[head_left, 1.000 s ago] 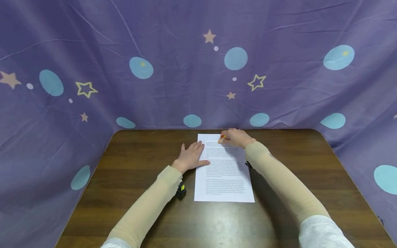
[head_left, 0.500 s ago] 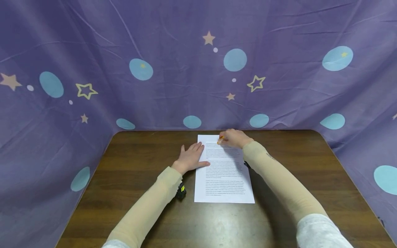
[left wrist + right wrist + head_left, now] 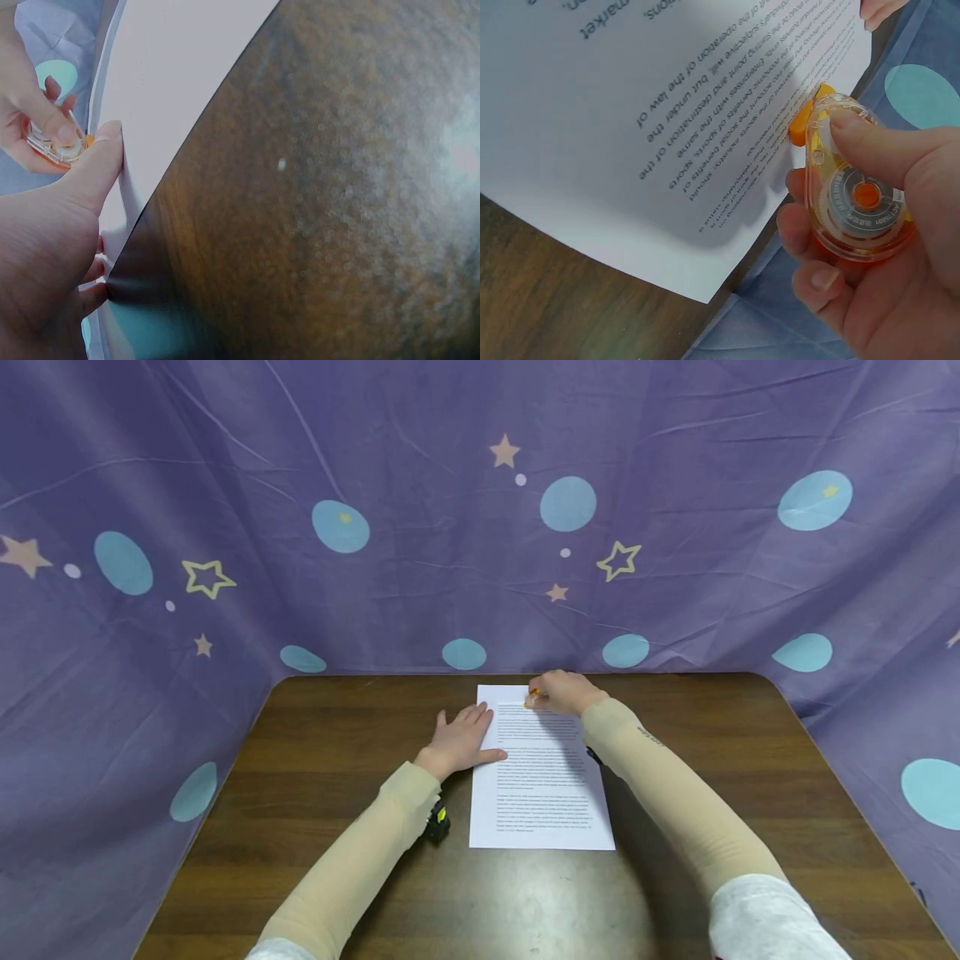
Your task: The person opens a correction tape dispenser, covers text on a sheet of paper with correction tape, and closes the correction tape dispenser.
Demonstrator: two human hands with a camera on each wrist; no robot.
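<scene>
Our left hand (image 3: 457,743) — fingers spread — lies on left edge of paper (image 3: 547,818) | our right hand (image 3: 572,693) pinches clear case (image 3: 853,171) by paper's top | right wrist view, unlike head, shows us reel (image 3: 866,196) inside

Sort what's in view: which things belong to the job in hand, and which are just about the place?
Job:
- tape dispenser, held in the right grip
- printed sheet, left grip on its edge

Surroundings:
- wooden table
- patterned curtain

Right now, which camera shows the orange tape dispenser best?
The right wrist view: there the tape dispenser is close, its reel and orange tip visible. The head view shows it tiny; the left wrist view, partly covered by fingers.
</scene>
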